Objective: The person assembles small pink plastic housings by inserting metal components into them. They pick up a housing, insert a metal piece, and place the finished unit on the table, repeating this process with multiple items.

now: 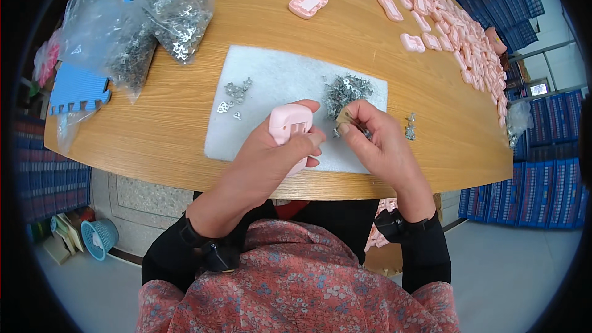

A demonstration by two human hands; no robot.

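Over the front part of a white foam sheet, my left hand grips a pink plastic housing with openings in its face. To its right, my right hand is closed in a pinch beside a heap of small silvery metal clips. Something tan shows at those fingertips; whether it is a fingertip cover or a held piece is unclear. Any small part in the pinch is too hidden to name. A looser group of metal clips lies on the sheet's left side.
Clear bags of metal parts stand at the far left, near a blue foam mat. One pink housing lies beyond the sheet. Many pink housings line the table's right edge. Stacked blue crates stand beyond the table.
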